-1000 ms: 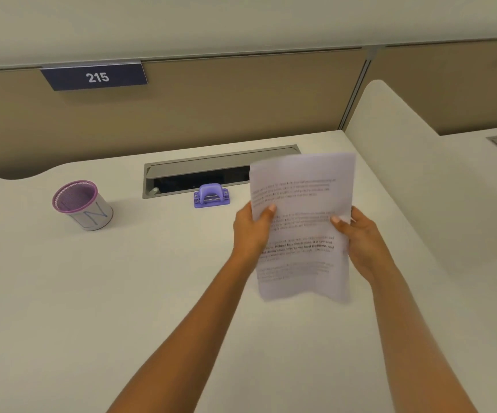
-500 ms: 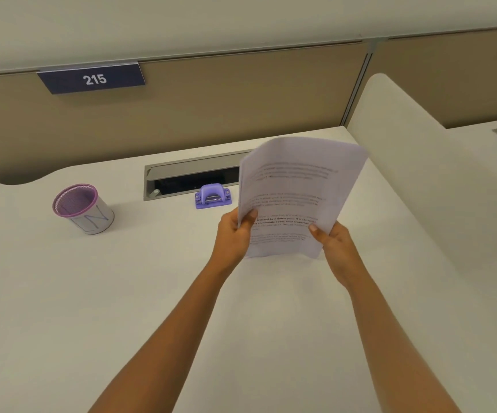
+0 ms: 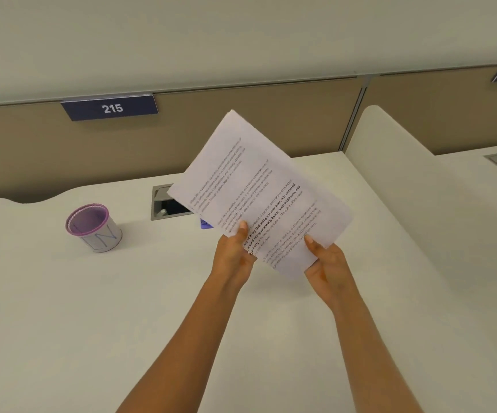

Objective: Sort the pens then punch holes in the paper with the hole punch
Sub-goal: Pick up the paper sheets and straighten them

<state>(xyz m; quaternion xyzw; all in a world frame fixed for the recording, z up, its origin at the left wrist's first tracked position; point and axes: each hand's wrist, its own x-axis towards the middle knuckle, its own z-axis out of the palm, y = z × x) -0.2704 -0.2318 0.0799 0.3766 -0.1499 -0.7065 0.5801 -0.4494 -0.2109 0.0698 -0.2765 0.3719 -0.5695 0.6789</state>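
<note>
A printed sheet of paper (image 3: 259, 186) is held up above the white desk (image 3: 92, 308), turned so its top corner points up and left. My left hand (image 3: 233, 254) pinches its lower left edge with the thumb on top. My right hand (image 3: 327, 263) grips its lower right corner. The purple hole punch (image 3: 205, 224) sits on the desk behind the paper, with only a small corner showing. A purple-rimmed pen cup (image 3: 93, 228) stands at the left; I see no pens inside it or on the desk.
A grey cable slot (image 3: 163, 204) is set into the desk behind the punch. A tan partition with a sign reading 215 (image 3: 111, 108) runs along the back. A white divider panel (image 3: 420, 186) rises on the right.
Both hands have lifted the paper and rotated it anticlockwise, so it now covers most of the hole punch. The view has tilted down a little.
</note>
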